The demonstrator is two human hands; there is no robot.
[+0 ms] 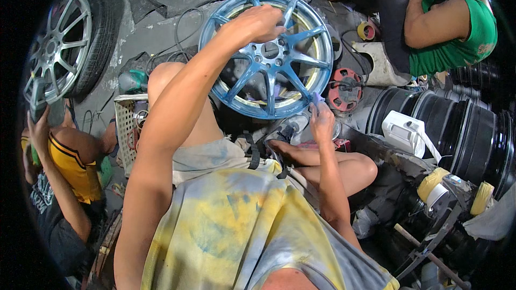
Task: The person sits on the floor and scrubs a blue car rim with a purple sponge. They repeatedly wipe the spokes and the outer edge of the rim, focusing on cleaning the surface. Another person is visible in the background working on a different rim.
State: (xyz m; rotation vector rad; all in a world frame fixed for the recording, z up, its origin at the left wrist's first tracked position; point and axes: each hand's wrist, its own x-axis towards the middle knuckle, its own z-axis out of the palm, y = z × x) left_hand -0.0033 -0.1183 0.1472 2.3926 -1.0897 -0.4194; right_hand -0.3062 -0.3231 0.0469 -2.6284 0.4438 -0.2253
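Note:
A blue alloy wheel (293, 70) with several spokes stands tilted in front of my knees. Its paint looks streaked, with pale patches between the spokes and along the inner barrel. My left hand (259, 23) reaches over its upper part, fingers curled on a spoke near the hub; the fingertips are partly hidden. At the lower right of the outer lip, my right hand (321, 121) pinches a small purple pad (318, 99), which touches the lip.
A red cord reel (345, 90) lies right of the wheel. Black steel wheels (435, 118) are stacked at right beside a white box-shaped device (404, 133). A co-worker in green (451, 32) sits far right; another co-worker's hand (38, 129) holds a grey tool at a silver wheel (62, 43).

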